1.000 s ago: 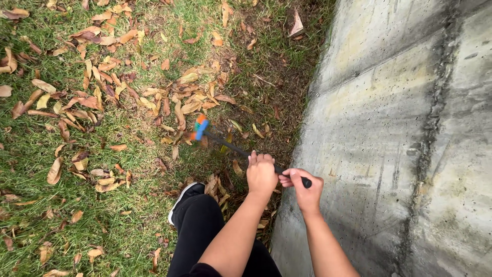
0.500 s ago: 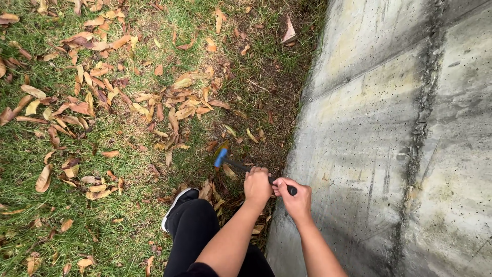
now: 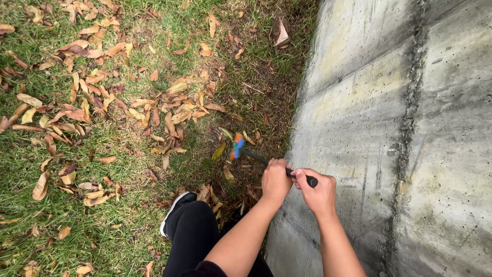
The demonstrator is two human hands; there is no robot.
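Both hands on one long dark tool handle [image 3: 274, 163], golf-club style: left hand [image 3: 275, 180] lower on the shaft, right hand [image 3: 318, 191] behind it at the butt end, whose black tip pokes out past the right fist. Each grip is wrapped tight around the handle, fingers fully curled, knuckles up.

Tool head [image 3: 237, 145] is blue with an orange part, motion-blurred, so its exact shape is unreadable. It sits low over the bare soil strip beside the foot of the concrete wall [image 3: 400, 128], among dry brown leaves [image 3: 174, 115]. Cannot tell if it touches the ground.

Two-handed stacked hold probably gives leverage and control for the long shaft; the handle angles down and away to the left, keeping the head clear of the wall.

Forearms come in from bottom of view, roughly parallel, converging at the handle, wrists fairly straight. Black-trousered leg and black shoe [image 3: 174, 213] with white sole planted on the grass [image 3: 77, 225], just left of the arms.
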